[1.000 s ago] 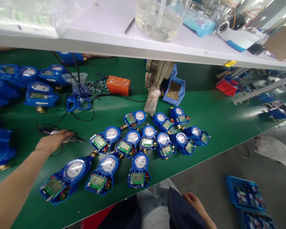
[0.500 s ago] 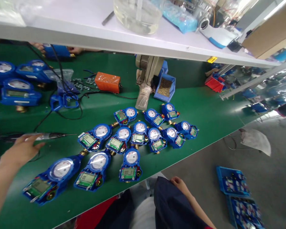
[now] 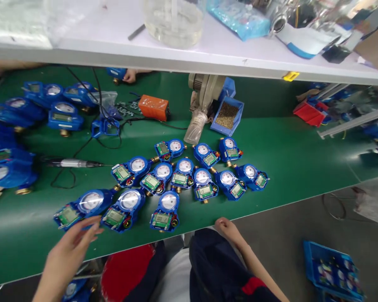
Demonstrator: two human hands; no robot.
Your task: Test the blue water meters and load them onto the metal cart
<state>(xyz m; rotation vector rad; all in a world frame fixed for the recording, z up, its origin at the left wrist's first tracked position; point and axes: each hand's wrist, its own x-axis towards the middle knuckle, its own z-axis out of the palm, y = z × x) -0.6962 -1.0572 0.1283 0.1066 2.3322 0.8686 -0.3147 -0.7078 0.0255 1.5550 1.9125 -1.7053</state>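
Note:
Several blue water meters with round dials and green circuit boards lie on the green table. My left hand (image 3: 77, 241) is over the table's front left part, fingers apart, beside the lower-left meter (image 3: 90, 202) and its neighbour (image 3: 129, 201); it holds nothing visible. My right hand (image 3: 227, 228) rests at the table's front edge with its fingers curled, below the middle meters; whether anything is inside cannot be made out. A pen-shaped electric screwdriver (image 3: 72, 162) lies to the left of the meters.
An orange box (image 3: 153, 108), cables and a blue bin (image 3: 236, 113) of brass screws stand behind the meters. A shelf (image 3: 113, 60) crosses above. Another person's hand (image 3: 130, 76) is at the far side. More blue meters (image 3: 64, 117) stand left.
My left hand has left the screwdriver's side and moved right and nearer, to the lower-left meters. My right hand has come to the table edge. The view has shifted to the left.

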